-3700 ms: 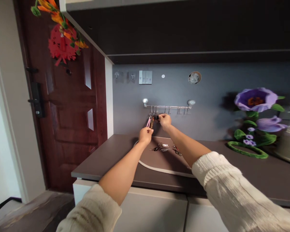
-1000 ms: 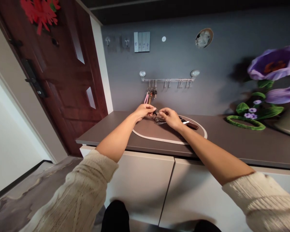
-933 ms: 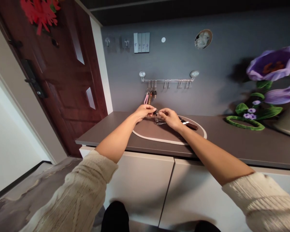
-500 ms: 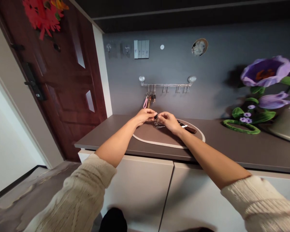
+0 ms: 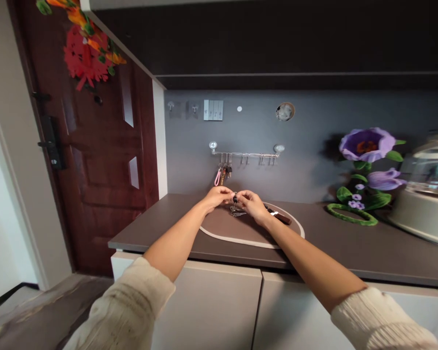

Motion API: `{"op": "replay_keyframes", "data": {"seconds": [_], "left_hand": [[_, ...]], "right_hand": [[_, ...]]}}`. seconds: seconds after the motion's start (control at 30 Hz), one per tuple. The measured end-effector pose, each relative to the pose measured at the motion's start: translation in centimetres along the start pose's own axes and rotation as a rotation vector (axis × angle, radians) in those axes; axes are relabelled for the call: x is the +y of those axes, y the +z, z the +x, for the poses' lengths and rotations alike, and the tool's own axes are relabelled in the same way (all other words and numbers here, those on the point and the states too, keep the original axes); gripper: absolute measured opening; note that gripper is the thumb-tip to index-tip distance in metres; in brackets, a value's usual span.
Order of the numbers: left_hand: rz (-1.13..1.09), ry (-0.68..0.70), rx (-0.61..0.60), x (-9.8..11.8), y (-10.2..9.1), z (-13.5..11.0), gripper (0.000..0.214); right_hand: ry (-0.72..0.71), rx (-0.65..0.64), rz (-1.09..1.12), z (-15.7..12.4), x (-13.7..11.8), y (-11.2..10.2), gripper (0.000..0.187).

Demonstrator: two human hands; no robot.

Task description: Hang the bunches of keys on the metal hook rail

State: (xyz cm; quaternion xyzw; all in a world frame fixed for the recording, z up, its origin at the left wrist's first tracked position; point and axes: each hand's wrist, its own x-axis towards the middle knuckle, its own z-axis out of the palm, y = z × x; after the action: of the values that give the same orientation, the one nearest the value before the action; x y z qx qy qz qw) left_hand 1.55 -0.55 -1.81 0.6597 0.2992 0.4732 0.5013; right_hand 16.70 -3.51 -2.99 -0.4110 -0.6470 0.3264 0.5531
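Head view, hanging keys (image 5: 223,173), mat (image 5: 237,230) (partly hidden), flowers (image 5: 367,150)

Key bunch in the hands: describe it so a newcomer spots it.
Right of the dark red door is a countertop carrying a pale-edged brown mat. Above the mat, the left hand and right hand meet at the key bunch. Unlike the hanging keys and flat-lying keys, this black-and-metal bunch is the one being held.
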Motion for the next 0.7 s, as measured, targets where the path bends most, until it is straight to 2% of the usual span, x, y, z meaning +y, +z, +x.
{"op": "replay_keyframes", "data": {"seconds": [0.1,0.2,0.4,0.7], "left_hand": [[0.045,0.047,0.051,0.0,0.0,0.1,0.031],[0.120,0.066,0.151,-0.1,0.1,0.3,0.026],[0.423,0.105,0.331,-0.8,-0.2,0.9,0.015],[0.636,0.083,0.363,-1.0,-0.4,1.2,0.015]], "right_hand": [[-0.036,0.032,-0.051,0.5,-0.4,-0.2,0.033],[-0.098,0.055,-0.112,1.5,-0.9,-0.7,0.032],[-0.124,0.134,-0.187,4.8,-2.5,-1.4,0.034],[-0.103,0.287,-0.254,9.9,-4.8,-0.6,0.013]]}}
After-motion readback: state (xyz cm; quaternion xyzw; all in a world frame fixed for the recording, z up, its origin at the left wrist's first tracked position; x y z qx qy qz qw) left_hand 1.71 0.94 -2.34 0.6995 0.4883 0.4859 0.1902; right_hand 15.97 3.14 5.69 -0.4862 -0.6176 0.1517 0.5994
